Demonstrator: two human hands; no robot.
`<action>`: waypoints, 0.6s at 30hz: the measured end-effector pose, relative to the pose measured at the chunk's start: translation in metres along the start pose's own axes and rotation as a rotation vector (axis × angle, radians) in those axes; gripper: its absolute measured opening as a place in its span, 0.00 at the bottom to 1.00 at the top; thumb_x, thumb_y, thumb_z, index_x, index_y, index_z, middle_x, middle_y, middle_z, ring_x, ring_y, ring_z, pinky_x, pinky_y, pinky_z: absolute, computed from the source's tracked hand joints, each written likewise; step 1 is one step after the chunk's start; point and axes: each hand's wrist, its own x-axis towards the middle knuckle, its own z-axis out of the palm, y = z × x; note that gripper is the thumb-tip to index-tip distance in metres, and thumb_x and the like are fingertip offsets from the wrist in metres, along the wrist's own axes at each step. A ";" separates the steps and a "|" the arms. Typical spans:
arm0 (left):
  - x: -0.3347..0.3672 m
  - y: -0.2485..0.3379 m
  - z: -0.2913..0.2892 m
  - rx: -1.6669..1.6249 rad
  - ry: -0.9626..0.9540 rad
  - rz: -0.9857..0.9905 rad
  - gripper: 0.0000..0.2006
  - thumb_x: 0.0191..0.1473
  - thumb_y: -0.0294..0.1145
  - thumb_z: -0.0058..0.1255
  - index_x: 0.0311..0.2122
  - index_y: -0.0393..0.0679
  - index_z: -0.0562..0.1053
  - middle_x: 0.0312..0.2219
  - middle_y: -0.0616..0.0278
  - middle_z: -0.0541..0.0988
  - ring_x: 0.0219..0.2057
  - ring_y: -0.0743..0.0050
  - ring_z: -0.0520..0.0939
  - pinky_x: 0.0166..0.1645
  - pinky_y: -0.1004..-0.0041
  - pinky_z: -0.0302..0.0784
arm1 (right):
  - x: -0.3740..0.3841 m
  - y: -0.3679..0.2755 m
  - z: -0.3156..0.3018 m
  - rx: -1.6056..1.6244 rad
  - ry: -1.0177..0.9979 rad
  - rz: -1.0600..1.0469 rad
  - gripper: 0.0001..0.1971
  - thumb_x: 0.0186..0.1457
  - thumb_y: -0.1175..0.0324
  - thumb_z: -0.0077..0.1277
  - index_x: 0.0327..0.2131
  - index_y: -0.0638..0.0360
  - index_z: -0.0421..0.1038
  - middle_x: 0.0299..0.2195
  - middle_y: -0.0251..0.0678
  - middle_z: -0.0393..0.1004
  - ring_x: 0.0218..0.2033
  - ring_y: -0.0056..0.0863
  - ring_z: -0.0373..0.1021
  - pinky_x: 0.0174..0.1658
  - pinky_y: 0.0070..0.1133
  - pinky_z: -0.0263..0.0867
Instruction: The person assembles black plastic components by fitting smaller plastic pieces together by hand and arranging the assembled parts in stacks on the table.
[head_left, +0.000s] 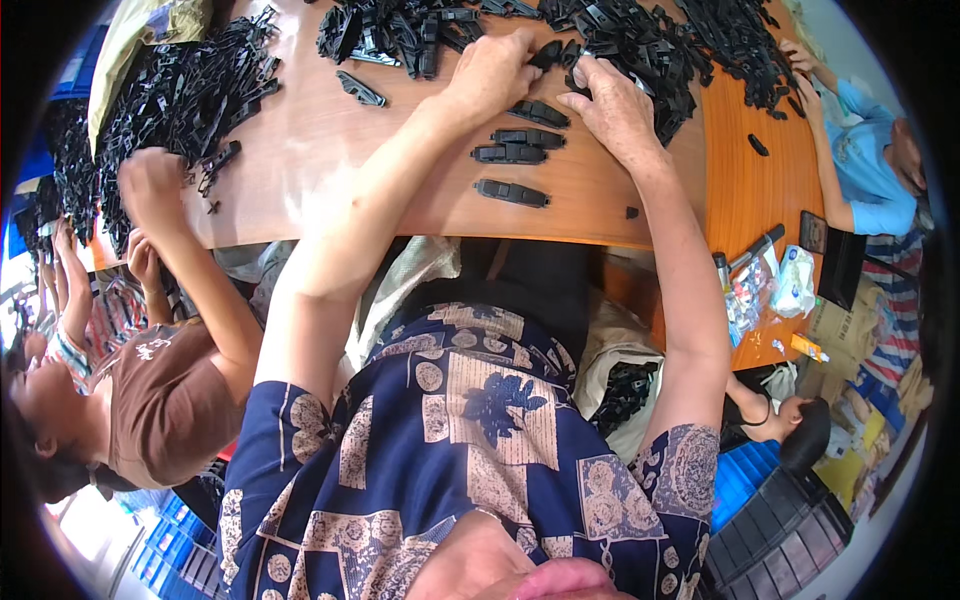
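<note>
Both of my arms reach over the brown table to the edge of a heap of small black plastic parts [650, 50]. My left hand [495, 75] is closed, its fingertips pinching a black plastic part [545, 56]. Close beside it, my right hand [615, 108] has curled fingers at the heap's edge; what they grip is partly hidden among the dark pieces. Below my hands, several long black clip-like parts lie crosswise in a rough column, such as one part [540, 113] near my left wrist and another part [512, 193] closest to me.
More black parts form a pile [215, 100] at the left and a pile [400, 35] at the far middle. A lone clip [361, 89] lies apart. Co-workers sit at both sides, one in a brown shirt [165, 400]. A packet [794, 280] rests at the right.
</note>
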 end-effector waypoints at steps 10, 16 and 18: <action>-0.048 0.026 -0.020 0.133 -0.139 -0.069 0.11 0.54 0.33 0.58 0.41 0.41 0.76 0.27 0.46 0.81 0.33 0.42 0.83 0.38 0.54 0.78 | -0.035 -0.017 0.012 -0.016 -0.028 -0.130 0.13 0.57 0.62 0.57 0.40 0.54 0.66 0.39 0.40 0.75 0.34 0.50 0.75 0.35 0.40 0.73; -0.025 0.012 -0.021 0.359 -0.140 0.321 0.19 0.52 0.28 0.59 0.50 0.49 0.73 0.53 0.57 0.70 0.50 0.55 0.79 0.48 0.61 0.79 | -0.036 -0.014 0.013 0.052 0.012 -0.006 0.11 0.58 0.63 0.56 0.39 0.56 0.67 0.39 0.42 0.74 0.37 0.50 0.75 0.39 0.39 0.72; -0.018 0.007 -0.019 0.371 -0.125 0.334 0.18 0.52 0.28 0.59 0.50 0.49 0.73 0.51 0.58 0.71 0.49 0.55 0.79 0.47 0.61 0.79 | -0.034 -0.008 0.013 0.021 0.026 0.019 0.11 0.58 0.63 0.56 0.38 0.57 0.68 0.40 0.43 0.74 0.38 0.49 0.75 0.40 0.40 0.72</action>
